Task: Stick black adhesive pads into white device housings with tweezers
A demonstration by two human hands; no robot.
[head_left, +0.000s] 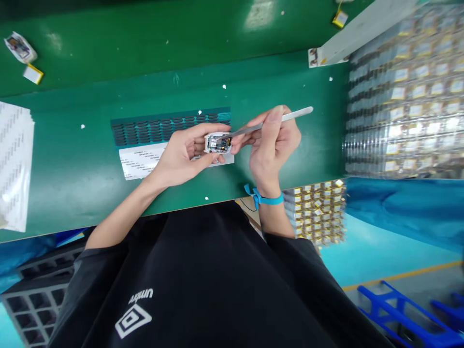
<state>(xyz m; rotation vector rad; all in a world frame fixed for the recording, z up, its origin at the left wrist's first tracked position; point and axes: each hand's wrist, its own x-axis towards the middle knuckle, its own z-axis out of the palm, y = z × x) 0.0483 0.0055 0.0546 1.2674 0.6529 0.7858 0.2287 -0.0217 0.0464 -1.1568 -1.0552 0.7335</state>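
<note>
Between the thumb and fingers of my left hand [188, 154] is a small white electronic device casing [218, 143], its inside with a circuit board facing up. My right hand [273, 142] grips a pair of metal tweezers [295, 114], whose tips reach into the casing. The fingertips of my right hand are close to the casing's right side; whether they touch it I cannot tell. Under my hands lies a sheet with rows of black strips [155, 128], its white printed backing [139, 162] nearer to me.
Stacked clear trays of battery-like pieces [413, 106] stand at the right, below a pale post [362, 31]. Another tray stack [319, 208] sits below the table edge. White printed sheets [14, 169] lie left. An opened casing [21, 47] with a yellow-edged battery [33, 74] lies far left.
</note>
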